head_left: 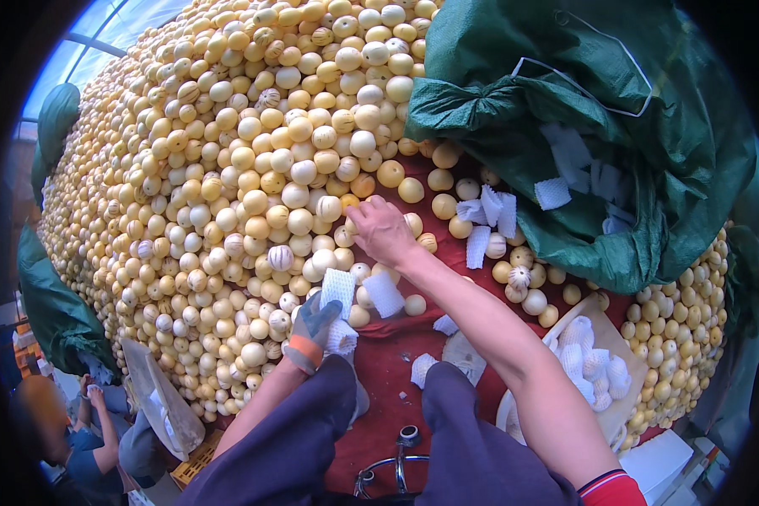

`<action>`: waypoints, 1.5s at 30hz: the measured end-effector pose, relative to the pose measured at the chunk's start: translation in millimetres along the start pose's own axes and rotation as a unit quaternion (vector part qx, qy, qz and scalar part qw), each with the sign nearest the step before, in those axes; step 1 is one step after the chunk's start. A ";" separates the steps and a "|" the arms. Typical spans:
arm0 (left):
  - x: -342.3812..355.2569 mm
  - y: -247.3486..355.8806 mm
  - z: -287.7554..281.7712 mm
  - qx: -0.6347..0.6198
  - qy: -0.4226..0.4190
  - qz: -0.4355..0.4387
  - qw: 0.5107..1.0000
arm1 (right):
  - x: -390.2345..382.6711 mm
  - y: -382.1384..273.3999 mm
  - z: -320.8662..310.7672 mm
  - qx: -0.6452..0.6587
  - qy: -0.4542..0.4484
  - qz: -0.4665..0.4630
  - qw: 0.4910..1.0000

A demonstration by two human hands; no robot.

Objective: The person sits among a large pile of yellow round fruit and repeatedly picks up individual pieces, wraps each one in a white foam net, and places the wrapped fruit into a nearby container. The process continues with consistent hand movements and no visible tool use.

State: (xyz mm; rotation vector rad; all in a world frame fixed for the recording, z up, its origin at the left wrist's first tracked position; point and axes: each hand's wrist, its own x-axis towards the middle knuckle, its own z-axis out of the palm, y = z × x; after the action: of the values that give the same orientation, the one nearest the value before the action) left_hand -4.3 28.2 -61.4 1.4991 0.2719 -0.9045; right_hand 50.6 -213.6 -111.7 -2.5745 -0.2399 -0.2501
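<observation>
The right hand (381, 229), fingers bent, is nearest to the yellow fruit (350, 201), at its fingertips by the red cloth's (396, 350) left border; its grip I cannot tell. Behind, leftward, the gloved left hand (313, 325) pinches a foam sleeve (337, 289).

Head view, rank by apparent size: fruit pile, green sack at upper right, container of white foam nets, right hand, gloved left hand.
Largest to smallest:
fruit pile
green sack
container of white foam nets, partly hidden
right hand and gloved left hand: too alike to rank
</observation>
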 end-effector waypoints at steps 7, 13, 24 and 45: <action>-4.3 0.3 -10.5 -0.050 -0.093 -0.024 0.994 | -80.1 -90.8 -47.2 0.374 0.067 0.158 0.911; -9.4 18.0 0.1 0.041 -0.179 -0.035 0.982 | -112.6 -106.8 -51.7 0.311 0.064 0.043 0.947; -17.2 40.5 10.7 0.193 -0.198 0.001 0.961 | -119.2 -94.7 -74.9 0.511 -0.118 0.376 0.764; -19.9 32.3 8.2 -0.171 -0.223 -0.087 0.956 | -118.2 -91.0 -93.0 0.773 -0.165 0.324 0.519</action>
State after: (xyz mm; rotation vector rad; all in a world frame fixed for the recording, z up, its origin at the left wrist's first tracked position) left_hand 0.7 21.9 -23.5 0.9316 0.2166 -1.2404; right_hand -95.7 -200.6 -15.1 -0.6889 0.3045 0.5504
